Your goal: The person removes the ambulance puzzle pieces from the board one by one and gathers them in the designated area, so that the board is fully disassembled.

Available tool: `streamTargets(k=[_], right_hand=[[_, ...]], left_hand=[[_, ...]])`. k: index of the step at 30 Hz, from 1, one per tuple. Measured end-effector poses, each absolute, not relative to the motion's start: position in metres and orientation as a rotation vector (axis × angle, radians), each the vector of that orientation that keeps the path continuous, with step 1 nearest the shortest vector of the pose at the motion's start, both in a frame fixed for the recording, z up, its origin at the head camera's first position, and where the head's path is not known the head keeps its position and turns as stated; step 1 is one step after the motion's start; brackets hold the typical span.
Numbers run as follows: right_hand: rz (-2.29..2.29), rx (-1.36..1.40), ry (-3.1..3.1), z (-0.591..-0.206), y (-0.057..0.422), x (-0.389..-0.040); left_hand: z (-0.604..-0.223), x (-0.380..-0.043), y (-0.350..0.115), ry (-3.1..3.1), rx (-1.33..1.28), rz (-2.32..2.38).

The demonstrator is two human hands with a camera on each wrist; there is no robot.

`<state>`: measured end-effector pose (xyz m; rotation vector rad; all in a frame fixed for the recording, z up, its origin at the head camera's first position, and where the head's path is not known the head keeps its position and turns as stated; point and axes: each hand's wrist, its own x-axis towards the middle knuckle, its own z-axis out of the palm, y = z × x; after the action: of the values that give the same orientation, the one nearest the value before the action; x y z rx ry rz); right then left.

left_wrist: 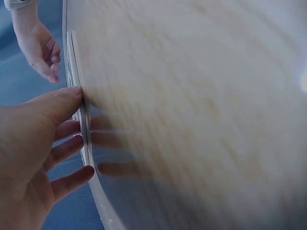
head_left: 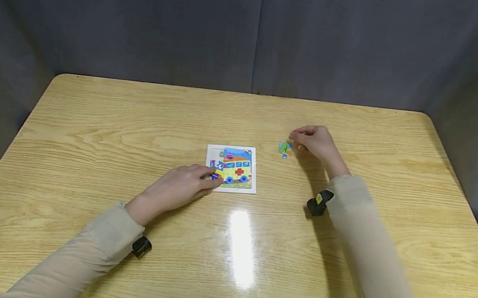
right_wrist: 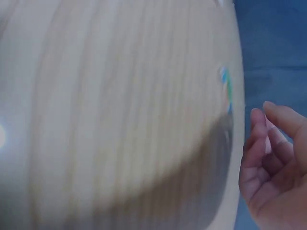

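A jigsaw puzzle (head_left: 238, 167) shows a yellow bus with a red cross inside a white-rimmed tray (head_left: 255, 174). Pale backing shows at its upper left. My left hand (head_left: 182, 186) rests with extended fingers on the tray's left side, covering part of the picture; in the left wrist view the thumb (left_wrist: 69, 98) touches the tray edge. Beyond the tray's right side lie loose puzzle pieces (head_left: 285, 148), green and blue. My right hand (head_left: 316, 141) hovers just behind them, thumb and forefinger close together. No piece shows between those fingers (right_wrist: 259, 129) in the right wrist view.
A wooden table (head_left: 133, 112) bears everything, with its rounded back edge against a dark grey curtain (head_left: 170, 20). Black wrist cameras (head_left: 142, 247) hang under both sleeves. A bright light reflection lies on the tabletop in front of the tray.
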<state>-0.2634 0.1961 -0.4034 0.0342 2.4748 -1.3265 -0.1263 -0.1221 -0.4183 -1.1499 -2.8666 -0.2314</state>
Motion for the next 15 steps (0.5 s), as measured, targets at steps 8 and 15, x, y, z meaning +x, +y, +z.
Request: streamTargets(k=[8, 15], right_hand=[[-1.224, -0.261, 2.506, -0.391, 0.150, -0.250], [-1.085, -0.526, 2.454, -0.398, 0.111, -0.240]], left_hand=[[-0.417, -0.127, -0.124, -2.918, -1.124, -0.261], [-0.416, -0.127, -0.123, -2.937, -1.125, -0.265]])
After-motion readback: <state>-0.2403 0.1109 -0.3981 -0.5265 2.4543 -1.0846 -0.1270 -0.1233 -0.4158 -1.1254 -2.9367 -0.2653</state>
